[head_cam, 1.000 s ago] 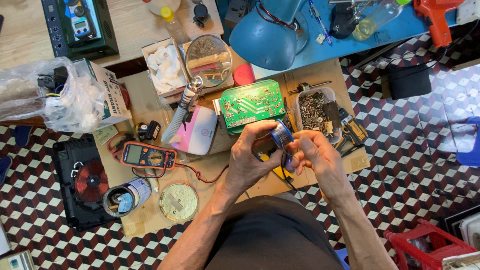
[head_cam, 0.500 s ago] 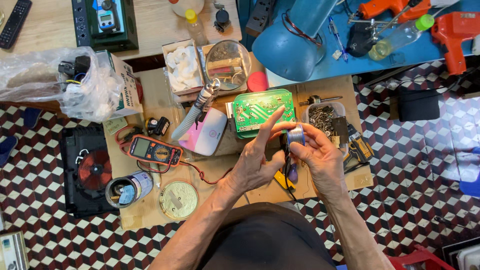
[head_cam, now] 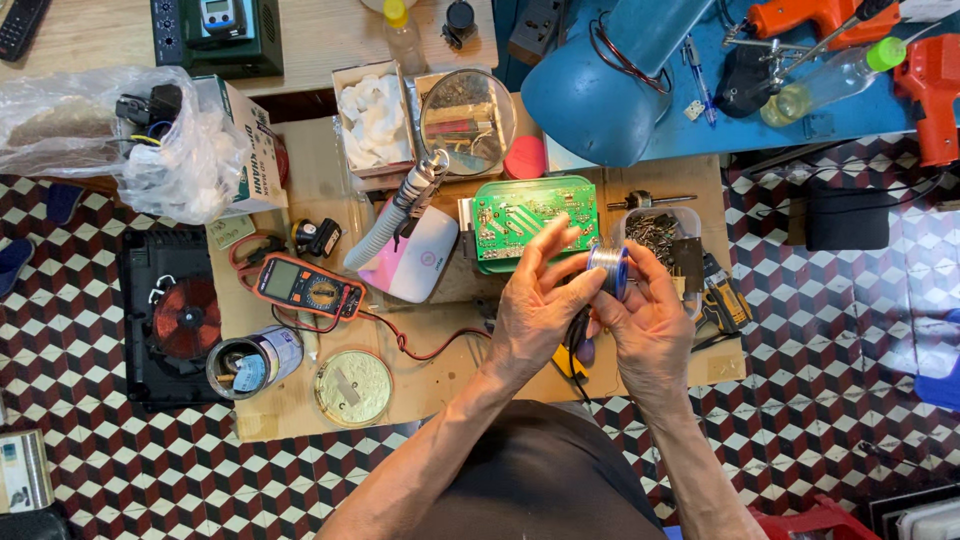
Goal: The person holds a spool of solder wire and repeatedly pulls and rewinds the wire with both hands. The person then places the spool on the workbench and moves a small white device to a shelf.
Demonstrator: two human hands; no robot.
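Silvery solder spool sits pinched between both hands over the desk, near the green circuit board; right hand should keep its grip steady while left hand frees wire slowly.

Setting: small electronics repair workshop, seen from above. Low wooden counter crowded w/ bench gear: orange-cased digital multimeter w/ red lead, green bare circuit board, round magnifier lens on flexible neck, clear plastic tub of mixed screws, round tin of flux/paste. Open black unit w/ exposed copper induction coil sits on the chequered tile floor. Blue side counter carries orange power tools, screwdrivers. Black bench instrument w/ display at back. Spool of solder wire in hand.
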